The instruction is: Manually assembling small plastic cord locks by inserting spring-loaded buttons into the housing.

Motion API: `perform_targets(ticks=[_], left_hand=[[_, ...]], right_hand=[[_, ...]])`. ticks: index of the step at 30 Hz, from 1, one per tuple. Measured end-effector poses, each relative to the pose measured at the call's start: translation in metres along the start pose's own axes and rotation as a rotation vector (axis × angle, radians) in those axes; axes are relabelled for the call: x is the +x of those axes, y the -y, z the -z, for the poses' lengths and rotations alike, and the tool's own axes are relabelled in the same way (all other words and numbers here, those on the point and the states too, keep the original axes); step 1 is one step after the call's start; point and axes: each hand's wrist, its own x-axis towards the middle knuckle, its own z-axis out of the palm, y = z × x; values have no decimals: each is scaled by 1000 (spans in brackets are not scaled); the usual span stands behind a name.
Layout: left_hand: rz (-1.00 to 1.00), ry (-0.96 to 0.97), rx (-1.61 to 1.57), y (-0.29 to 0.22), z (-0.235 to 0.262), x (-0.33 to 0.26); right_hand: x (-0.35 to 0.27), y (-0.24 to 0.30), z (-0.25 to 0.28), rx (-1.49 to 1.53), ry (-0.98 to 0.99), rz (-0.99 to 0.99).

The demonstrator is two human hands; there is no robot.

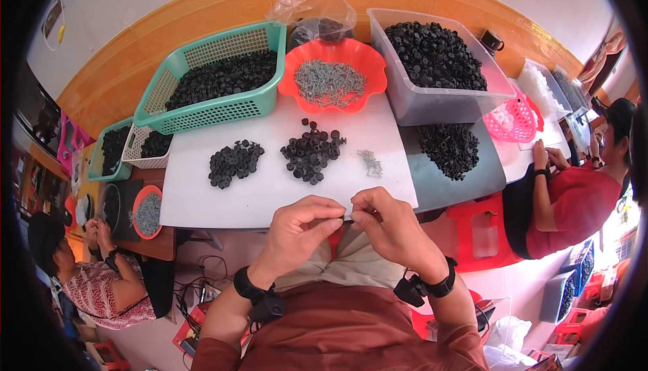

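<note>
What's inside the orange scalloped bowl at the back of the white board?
The orange bowl holds a heap of small grey metal screws. The heap covers the bowl's bottom, so anything beneath it cannot be seen.

Both hands [347, 226] together, fingers [337, 217] pinched.

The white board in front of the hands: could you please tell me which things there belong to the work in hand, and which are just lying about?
In use:
- left hand and right hand, pinching a small dark part
- two piles of black parts
- small heap of screws
- orange bowl of screws

Lying about:
- clear plastic bag
- pink basket
- red stool
</note>
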Motion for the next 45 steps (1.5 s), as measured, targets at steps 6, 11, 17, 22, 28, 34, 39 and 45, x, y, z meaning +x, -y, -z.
perform_targets(ticks=[6, 11, 17, 22, 28, 34, 39, 45], left_hand=[[-37, 7, 45, -1, -2, 0], [-23, 4, 16, 0, -4, -1], [-40, -4, 100, -6, -7, -3], [-44, -15, 88, -7, -9, -5], [-10, -20, -20, -5, -9, -7], [2, -16, -29, -2, -10, -8], [15, -9, -43, -2, -11, -10], [42, -46, -72, -1, -13, -12]], right_hand=[[-2, 1, -2, -143, -75, 124], [-5, -1, -4, -151, -98, 141], [-8, -2, -8, -258, -144, 215], [-12, -5, -9, -253, -157, 277], [-17, 1, -12, -302, -177, 315], [-19, -8, -17, -195, -232, 236], [-25, -11, -21, 32, -236, 105], [-20, 3, -17, -287, -245, 239]])
